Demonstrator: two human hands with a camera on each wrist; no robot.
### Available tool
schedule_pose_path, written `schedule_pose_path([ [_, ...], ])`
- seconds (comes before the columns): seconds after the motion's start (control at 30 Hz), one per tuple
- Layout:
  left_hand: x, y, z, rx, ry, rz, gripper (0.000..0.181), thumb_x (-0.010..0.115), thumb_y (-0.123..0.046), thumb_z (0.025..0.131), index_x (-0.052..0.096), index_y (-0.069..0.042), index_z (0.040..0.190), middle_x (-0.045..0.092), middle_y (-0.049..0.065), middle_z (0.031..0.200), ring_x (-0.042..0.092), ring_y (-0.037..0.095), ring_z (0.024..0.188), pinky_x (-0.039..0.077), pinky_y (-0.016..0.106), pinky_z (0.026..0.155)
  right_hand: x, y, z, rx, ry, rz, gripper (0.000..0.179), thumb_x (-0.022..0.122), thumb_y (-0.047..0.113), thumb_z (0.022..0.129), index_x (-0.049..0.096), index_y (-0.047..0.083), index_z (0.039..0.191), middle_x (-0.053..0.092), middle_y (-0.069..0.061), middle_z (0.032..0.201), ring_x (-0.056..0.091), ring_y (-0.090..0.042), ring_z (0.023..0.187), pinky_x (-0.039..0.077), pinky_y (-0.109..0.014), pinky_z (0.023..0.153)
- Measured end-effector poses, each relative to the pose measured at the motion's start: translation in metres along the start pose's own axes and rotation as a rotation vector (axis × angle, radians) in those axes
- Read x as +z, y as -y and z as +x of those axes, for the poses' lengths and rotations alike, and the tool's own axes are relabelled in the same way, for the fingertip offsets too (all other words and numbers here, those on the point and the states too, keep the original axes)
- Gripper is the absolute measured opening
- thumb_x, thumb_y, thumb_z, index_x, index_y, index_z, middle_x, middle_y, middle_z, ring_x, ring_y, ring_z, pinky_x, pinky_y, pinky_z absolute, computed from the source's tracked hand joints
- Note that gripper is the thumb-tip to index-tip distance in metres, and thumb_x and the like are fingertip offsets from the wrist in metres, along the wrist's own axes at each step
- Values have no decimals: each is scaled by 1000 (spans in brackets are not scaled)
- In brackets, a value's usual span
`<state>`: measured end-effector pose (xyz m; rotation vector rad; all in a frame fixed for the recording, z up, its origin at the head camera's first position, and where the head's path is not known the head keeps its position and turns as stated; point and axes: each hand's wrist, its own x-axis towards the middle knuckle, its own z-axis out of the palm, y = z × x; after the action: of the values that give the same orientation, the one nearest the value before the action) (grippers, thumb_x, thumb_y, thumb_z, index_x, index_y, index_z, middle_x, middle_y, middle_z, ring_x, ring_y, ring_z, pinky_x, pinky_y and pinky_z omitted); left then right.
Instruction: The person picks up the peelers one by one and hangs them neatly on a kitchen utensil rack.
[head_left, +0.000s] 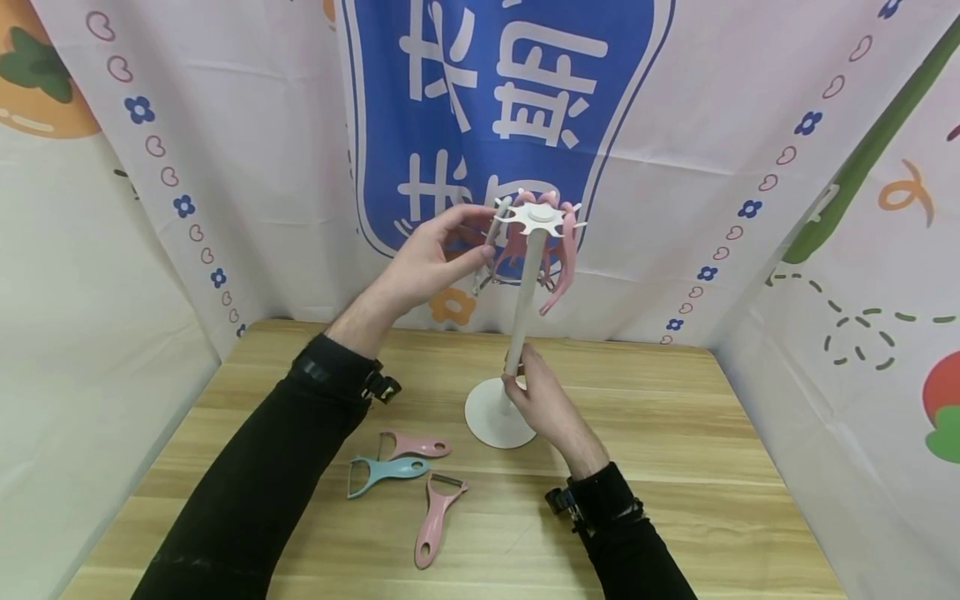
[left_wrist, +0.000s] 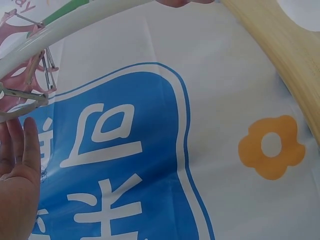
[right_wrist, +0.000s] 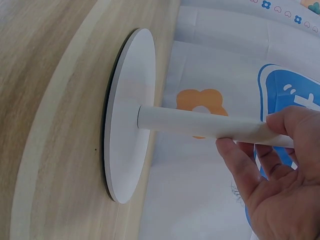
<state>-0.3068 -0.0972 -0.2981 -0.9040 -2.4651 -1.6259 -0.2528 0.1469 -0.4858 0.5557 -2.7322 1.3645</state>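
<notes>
The right hand (head_left: pixel 551 408) pinches the stand's pole (head_left: pixel 527 292) low, seemingly to steady it; the left hand's (head_left: pixel 427 267) thumb and fingers pinch a pale peeler (head_left: pixel 497 227) beside the crown (head_left: pixel 542 218). The peeler's long axis runs steep — handle up, blade end down. The base (head_left: pixel 491 421) sits toward the table's (head_left: pixel 660 467) far edge; two pink peelers (head_left: pixel 430 525) and a blue one (head_left: pixel 397 468) lie nearer the left edge.
</notes>
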Motion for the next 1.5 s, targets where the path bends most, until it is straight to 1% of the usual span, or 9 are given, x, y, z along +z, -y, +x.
schedule_pose_path([
  [0.37, -3, 9, -5, 1, 5, 2, 55, 72, -21, 119, 56, -17, 171, 65, 11, 164, 68, 32, 150, 61, 55, 130, 0, 0, 0, -8, -5, -15, 29, 64, 4, 118, 55, 1, 145, 67, -19, 136, 72, -43, 139, 73, -52, 109],
  [0.5, -5, 15, -10, -11, 7, 4, 54, 73, -22, 119, 57, -16, 170, 67, 14, 162, 67, 33, 151, 58, 55, 134, 0, 0, 0, -5, -3, -11, 29, 63, 4, 118, 55, 1, 146, 66, -19, 136, 72, -43, 139, 73, -52, 108],
  [0.6, -7, 20, -16, -31, 16, 18, 53, 73, -23, 118, 58, -17, 169, 69, 13, 160, 68, 32, 150, 59, 54, 133, 0, 0, 0, -1, 0, -9, 31, 63, 4, 118, 54, -1, 148, 66, -20, 137, 72, -43, 140, 73, -52, 109],
  [0.73, -9, 30, -25, -42, 53, 61, 53, 74, -23, 118, 59, -15, 168, 69, 13, 160, 68, 34, 151, 61, 56, 130, 0, -1, 0, 0, 1, -15, 33, 62, 4, 118, 54, -3, 149, 66, -19, 137, 72, -42, 140, 73, -52, 109],
  [0.87, -9, 42, -32, -26, 89, 111, 51, 75, -20, 117, 61, -12, 166, 69, 16, 157, 69, 37, 148, 59, 58, 132, 0, -1, 1, -2, -3, -22, 32, 63, 4, 118, 54, -1, 148, 67, -19, 137, 72, -42, 139, 73, -53, 109],
  [1.0, -6, 53, -37, -11, 135, 163, 50, 77, -15, 115, 64, -9, 162, 71, 16, 154, 71, 37, 145, 62, 59, 129, 0, -2, 1, -1, -4, -19, 32, 63, 5, 118, 54, -1, 148, 67, -19, 137, 72, -42, 139, 73, -52, 108],
  [1.17, 1, 64, -46, 2, 213, 237, 51, 78, -11, 112, 65, -6, 161, 72, 17, 156, 73, 36, 143, 63, 60, 127, 0, -2, 1, 1, -6, -18, 32, 63, 4, 118, 54, 0, 148, 67, -20, 138, 73, -43, 138, 73, -52, 109],
  [1.37, 9, 75, -58, 11, 300, 335, 50, 79, -14, 112, 66, -8, 161, 73, 16, 157, 75, 35, 141, 66, 57, 123, -1, -2, 1, 8, -4, -23, 36, 64, 5, 117, 53, 0, 151, 67, -20, 139, 73, -43, 138, 73, -52, 108],
  [1.5, 13, 80, -65, -1, 373, 394, 49, 78, -16, 113, 66, -9, 160, 74, 15, 156, 76, 36, 139, 66, 58, 121, -1, -2, 1, 8, 1, -17, 37, 63, 5, 118, 53, -1, 152, 67, -20, 140, 72, -43, 139, 73, -51, 108],
])
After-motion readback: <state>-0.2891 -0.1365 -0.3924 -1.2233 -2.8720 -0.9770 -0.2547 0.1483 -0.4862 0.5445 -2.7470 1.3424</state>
